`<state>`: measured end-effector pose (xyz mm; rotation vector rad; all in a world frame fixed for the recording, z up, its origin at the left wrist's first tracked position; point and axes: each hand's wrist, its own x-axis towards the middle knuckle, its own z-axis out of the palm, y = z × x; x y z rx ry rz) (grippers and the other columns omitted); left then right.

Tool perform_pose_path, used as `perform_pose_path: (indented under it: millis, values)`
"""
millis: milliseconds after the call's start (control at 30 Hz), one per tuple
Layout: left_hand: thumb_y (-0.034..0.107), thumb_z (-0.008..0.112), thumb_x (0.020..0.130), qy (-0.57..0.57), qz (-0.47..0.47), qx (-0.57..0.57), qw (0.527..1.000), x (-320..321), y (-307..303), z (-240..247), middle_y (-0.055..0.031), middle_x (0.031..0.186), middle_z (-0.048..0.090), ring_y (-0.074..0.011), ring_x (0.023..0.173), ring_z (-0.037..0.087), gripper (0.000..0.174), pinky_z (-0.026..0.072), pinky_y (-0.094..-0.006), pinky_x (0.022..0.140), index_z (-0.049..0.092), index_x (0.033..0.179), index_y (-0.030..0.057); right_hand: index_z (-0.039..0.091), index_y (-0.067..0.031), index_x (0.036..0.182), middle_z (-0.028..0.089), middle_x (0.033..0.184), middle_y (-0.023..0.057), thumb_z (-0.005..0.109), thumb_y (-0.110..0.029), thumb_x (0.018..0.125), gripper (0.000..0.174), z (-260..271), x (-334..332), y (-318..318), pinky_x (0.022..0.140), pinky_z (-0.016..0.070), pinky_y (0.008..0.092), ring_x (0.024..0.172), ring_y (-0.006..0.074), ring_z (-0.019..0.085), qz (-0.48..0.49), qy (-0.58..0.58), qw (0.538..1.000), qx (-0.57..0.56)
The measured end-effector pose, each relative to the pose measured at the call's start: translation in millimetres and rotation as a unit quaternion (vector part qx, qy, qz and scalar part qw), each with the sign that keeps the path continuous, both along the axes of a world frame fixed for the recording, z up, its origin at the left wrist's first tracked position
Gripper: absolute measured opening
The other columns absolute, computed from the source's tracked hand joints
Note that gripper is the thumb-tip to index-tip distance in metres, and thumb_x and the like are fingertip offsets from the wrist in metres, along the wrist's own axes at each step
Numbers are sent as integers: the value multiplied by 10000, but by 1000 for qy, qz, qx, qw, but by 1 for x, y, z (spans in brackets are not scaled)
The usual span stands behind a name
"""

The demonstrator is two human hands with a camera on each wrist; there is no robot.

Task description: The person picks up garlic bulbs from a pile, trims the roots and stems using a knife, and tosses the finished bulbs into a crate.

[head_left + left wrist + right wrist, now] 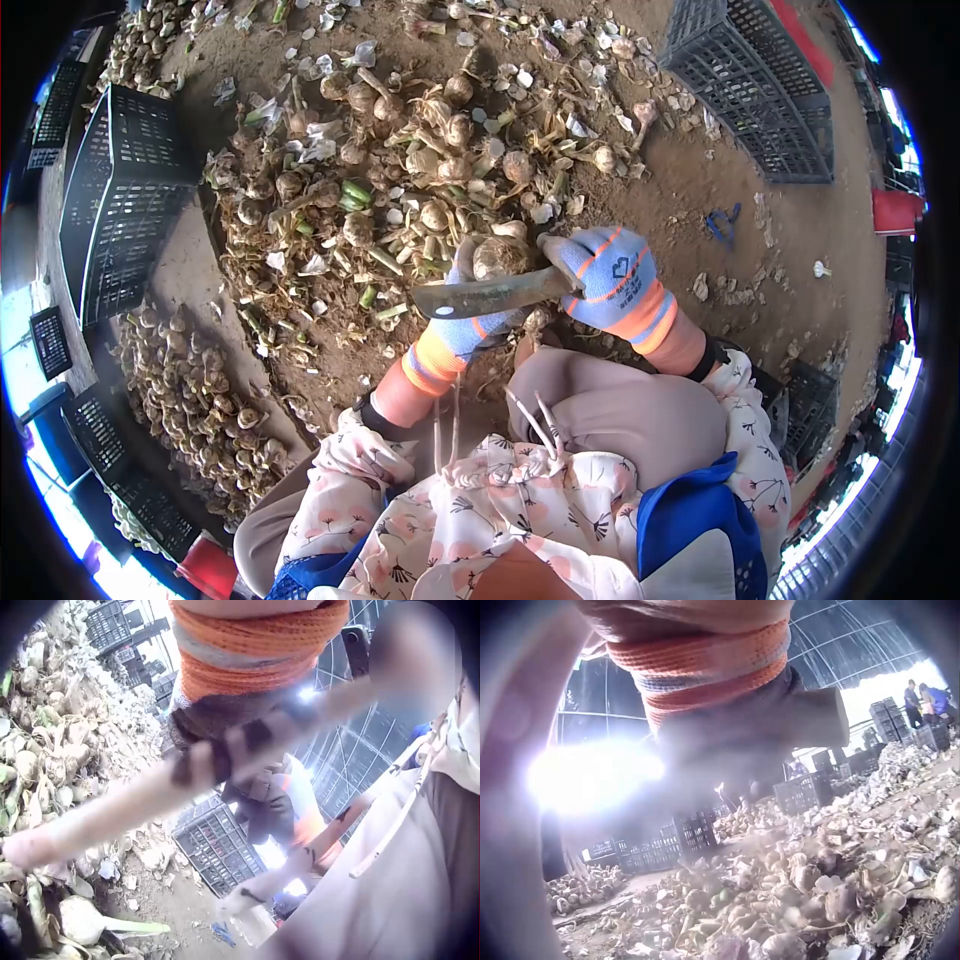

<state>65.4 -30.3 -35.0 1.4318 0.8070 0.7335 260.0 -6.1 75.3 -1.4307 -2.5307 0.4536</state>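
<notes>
The left hand [468, 326] is curled round a garlic bulb [498, 257]. The right hand [605, 275] is clenched on a knife [480, 295], its blade against the bulb, above the dirt floor [700, 190] at the garlic pile's [400, 180] near edge.

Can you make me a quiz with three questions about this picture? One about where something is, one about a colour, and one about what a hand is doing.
1. Where is the knife?
A) in a bucket
B) in the right hand
C) lying on the ground

2. What colour is the big crate at the top right?
A) black
B) yellow
C) white

3. What is the left hand doing?
A) resting flat on the ground
B) hanging empty
C) gripping a garlic bulb

Answers:
1 B, the gloved fingers wrap round its handle.
2 A, its mesh walls look black.
3 C, its fingers curl round the bulb.
</notes>
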Motion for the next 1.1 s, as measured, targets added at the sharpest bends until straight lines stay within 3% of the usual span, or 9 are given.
perform_pose_path:
  millis: [200, 233, 300, 367, 467, 567, 633, 700, 1100]
  values:
    - [202, 546, 850, 181, 33, 355, 917, 2, -4, 2, 32, 1020, 598, -130, 983, 544, 357, 299, -448, 1015, 502, 1203, 221, 559, -112, 880, 557, 716, 53, 727, -182, 535, 390, -5, 0, 2, 616, 472, 369, 692, 253, 593, 6, 12, 1000, -8]
    - [190, 540, 856, 67, 60, 160, 983, 6, -4, 20, 16, 988, 589, -134, 954, 544, 345, 337, -427, 988, 498, 1198, 208, 564, -112, 865, 561, 703, 62, 721, -175, 539, 367, -6, 1, 5, 612, 475, 374, 683, 264, 593, 3, 10, 1000, -28]
    - [160, 568, 835, -159, 157, -146, 964, 12, -4, 53, -18, 942, 578, -139, 878, 548, 386, 406, -374, 877, 463, 1207, 163, 586, -85, 887, 633, 767, 114, 697, -165, 611, 308, -44, 24, 11, 633, 493, 392, 739, 316, 613, -65, -10, 998, 17]
    - [123, 638, 781, -239, 162, -246, 925, 13, -8, 79, -54, 914, 572, -142, 782, 558, 512, 468, -308, 709, 402, 1235, 97, 594, -64, 903, 644, 796, 116, 669, -133, 686, 240, -76, 58, 13, 645, 494, 355, 759, 278, 628, -279, 79, 945, -152]
    - [93, 696, 722, -288, 107, -341, 888, -6, 3, 81, -84, 920, 575, -155, 702, 588, 590, 501, -248, 531, 390, 1226, 52, 600, -49, 876, 641, 766, 106, 636, -90, 729, 157, -65, 58, -3, 637, 487, 313, 717, 221, 628, -301, 254, 912, -112]
    - [55, 679, 735, -313, 105, -326, 886, -1, 12, 81, -90, 957, 574, -161, 770, 594, 553, 513, -271, 617, 401, 1214, 47, 605, -40, 862, 634, 748, 89, 627, -46, 717, 147, -36, 38, 2, 633, 479, 286, 682, 176, 610, -256, 282, 911, -160]
    - [8, 638, 751, -75, 62, 8, 995, 1, 16, 60, -100, 1009, 542, -186, 824, 562, 528, 472, -296, 695, 417, 1229, 34, 611, -44, 877, 644, 778, 106, 644, -68, 702, 179, -34, 40, 6, 651, 483, 296, 704, 219, 625, -236, 324, 896, -191]
    - [27, 643, 708, 87, 5, 271, 959, -3, 22, 59, -165, 1080, 520, -286, 862, 581, 541, 484, -338, 730, 444, 1211, 24, 620, -58, 885, 643, 823, 127, 648, -81, 682, 206, -15, 32, 17, 672, 486, 318, 745, 264, 624, -125, 162, 961, -186]
    - [72, 605, 671, 228, -97, 457, 854, -13, 17, 64, -121, 1115, 547, -293, 874, 596, 453, 516, -354, 690, 546, 1121, 67, 606, -73, 957, 632, 808, 132, 610, -171, 649, 324, -27, 6, 25, 703, 482, 396, 776, 308, 612, 65, -2, 985, -162]
